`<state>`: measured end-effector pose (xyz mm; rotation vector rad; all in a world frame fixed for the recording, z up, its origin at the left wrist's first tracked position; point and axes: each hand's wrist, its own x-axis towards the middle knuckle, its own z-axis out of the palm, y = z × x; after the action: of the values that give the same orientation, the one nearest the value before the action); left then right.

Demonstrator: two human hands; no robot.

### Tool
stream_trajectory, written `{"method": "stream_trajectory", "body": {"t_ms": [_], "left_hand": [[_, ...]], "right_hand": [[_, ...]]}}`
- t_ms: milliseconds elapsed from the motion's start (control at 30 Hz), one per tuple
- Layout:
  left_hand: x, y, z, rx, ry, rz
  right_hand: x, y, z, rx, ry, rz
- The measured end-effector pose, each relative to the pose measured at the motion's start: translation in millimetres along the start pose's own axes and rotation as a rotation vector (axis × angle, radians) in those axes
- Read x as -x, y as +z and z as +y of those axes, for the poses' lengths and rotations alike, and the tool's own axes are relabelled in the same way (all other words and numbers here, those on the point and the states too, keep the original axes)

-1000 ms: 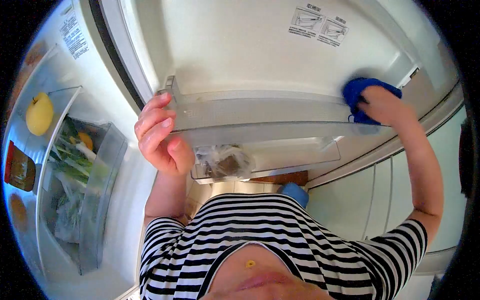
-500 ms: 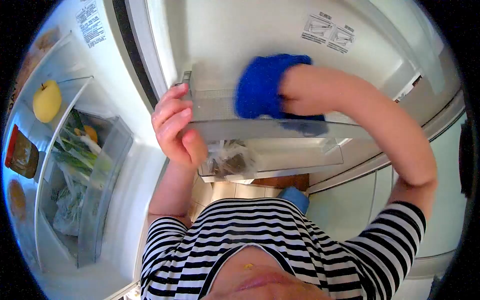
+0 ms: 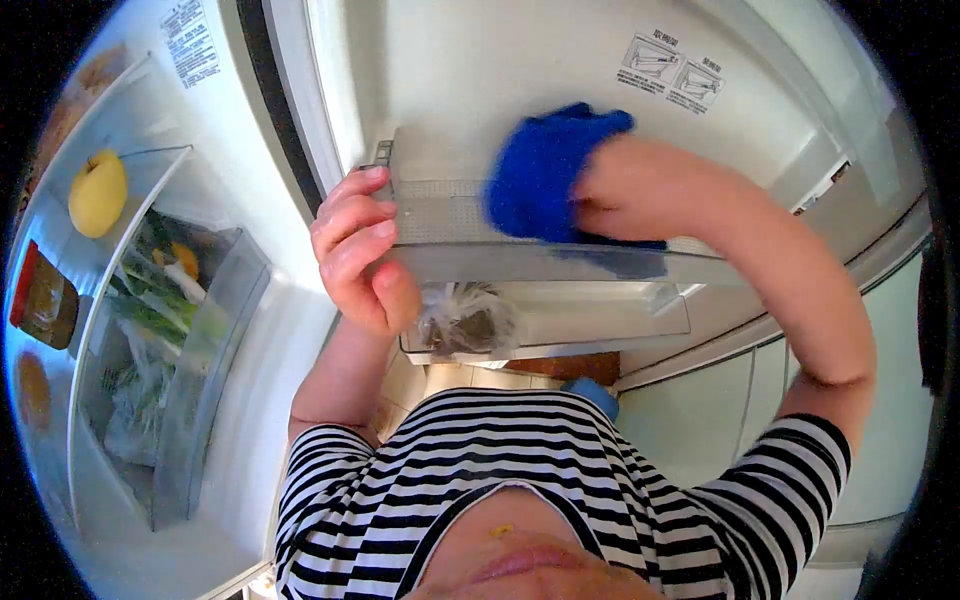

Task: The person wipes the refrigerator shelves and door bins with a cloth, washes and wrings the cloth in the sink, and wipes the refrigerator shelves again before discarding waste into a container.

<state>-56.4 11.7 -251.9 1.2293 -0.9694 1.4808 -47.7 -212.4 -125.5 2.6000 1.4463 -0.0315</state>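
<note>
A clear door shelf (image 3: 470,264) runs across the inside of an open fridge door (image 3: 480,70). My left hand (image 3: 362,255) grips the shelf's left end, fingers bent over its corner. Inside the shelf, left of its middle, is a bunched blue cloth (image 3: 540,175). My right hand (image 3: 630,190) holds this cloth from the right, its fingertips partly hidden in the folds. Part of the cloth shows through the shelf's front wall.
A lower door shelf (image 3: 600,325) holds a plastic bag (image 3: 468,320) with dark contents. On the left, fridge shelves hold a yellow fruit (image 3: 98,194) and a red-lidded jar (image 3: 48,305); a clear drawer (image 3: 205,400) contains green vegetables (image 3: 155,300).
My right hand and the blue cloth have moved left from the shelf's right end, then slightly back right. My left hand stays on the shelf corner, while the view has shifted.
</note>
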Motion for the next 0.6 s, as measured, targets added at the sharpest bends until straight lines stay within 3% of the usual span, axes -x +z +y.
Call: {"method": "stream_trajectory", "body": {"t_ms": [33, 100, 133, 167, 200, 267, 333, 400, 433, 500, 533, 567, 600], "left_hand": [[-1.2, -1.9, 0.1, -0.006, 0.01, -0.034], [-2.5, -2.5, -1.1, -0.002, 0.02, -0.06], [-2.8, -1.7, -2.3, 0.011, 0.028, -0.063], [-4.1, -3.4, -2.2, 0.019, 0.036, -0.067], [-4.1, -0.6, -0.8, 0.031, 0.031, -0.063], [-5.0, -2.7, 0.7, 0.003, -0.002, -0.076], [1.2, -0.8, -0.5, 0.015, -0.002, -0.042], [6.3, -5.1, -4.8, 0.026, -0.002, -0.018], [6.1, -10.0, -7.2, 0.035, 0.003, 0.036], [2.3, 11.3, 11.9, 0.036, -0.007, 0.066], [1.8, 1.3, 18.0, -0.018, -0.001, 0.032], [7.0, 30.5, 15.8, -0.041, 0.003, -0.004], [2.1, 19.9, 24.9, -0.085, 0.02, -0.015]], "right_hand": [[34.6, -8.4, 7.4, 0.001, 0.046, -0.039], [88.1, -29.1, 13.8, -0.097, 0.402, -0.166], [118.9, -20.7, 25.0, -0.088, 0.468, -0.046], [111.3, -25.6, 28.8, -0.046, 0.504, -0.195], [124.1, -37.0, 17.3, -0.005, 0.743, -0.269], [109.4, -37.7, -5.2, -0.012, 0.611, -0.102], [85.3, -24.4, -14.1, 0.068, 0.519, -0.086], [39.7, -35.3, -35.7, -0.149, 0.369, -0.043], [16.7, -20.6, -34.3, -0.236, 0.024, 0.156], [-32.1, -3.8, -36.3, -0.354, -0.368, 0.094], [-52.4, -8.2, -38.1, -0.234, -0.443, 0.128], [-35.4, 8.4, -8.0, -0.91, -0.141, -0.007], [-14.1, -5.9, -27.7, -0.897, -0.113, 0.001]]}}
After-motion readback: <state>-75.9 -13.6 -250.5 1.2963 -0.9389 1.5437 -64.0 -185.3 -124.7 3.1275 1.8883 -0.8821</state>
